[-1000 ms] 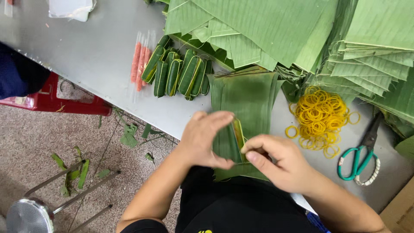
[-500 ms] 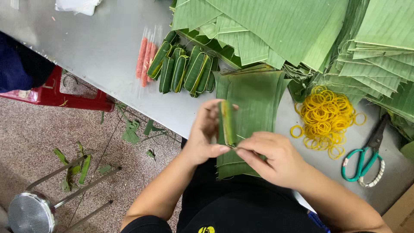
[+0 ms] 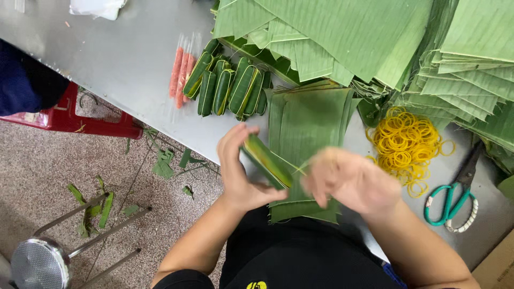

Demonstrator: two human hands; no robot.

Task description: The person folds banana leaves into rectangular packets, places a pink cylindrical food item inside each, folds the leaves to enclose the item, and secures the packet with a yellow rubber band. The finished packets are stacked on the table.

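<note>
From the head camera, your left hand (image 3: pixel 241 171) is closed around a leaf-wrapped roll (image 3: pixel 267 160), holding it tilted just above the near edge of the cut banana-leaf stack (image 3: pixel 310 123) on the counter (image 3: pixel 123 59). Your right hand (image 3: pixel 350 179) sits at the roll's lower end, over the same stack; it is blurred, so you cannot tell how far open it is. Beyond the stack lie the finished rolls (image 3: pixel 227 85). Right of the stack are yellow rubber bands (image 3: pixel 407 142), then green-handled scissors (image 3: pixel 455 195).
</note>
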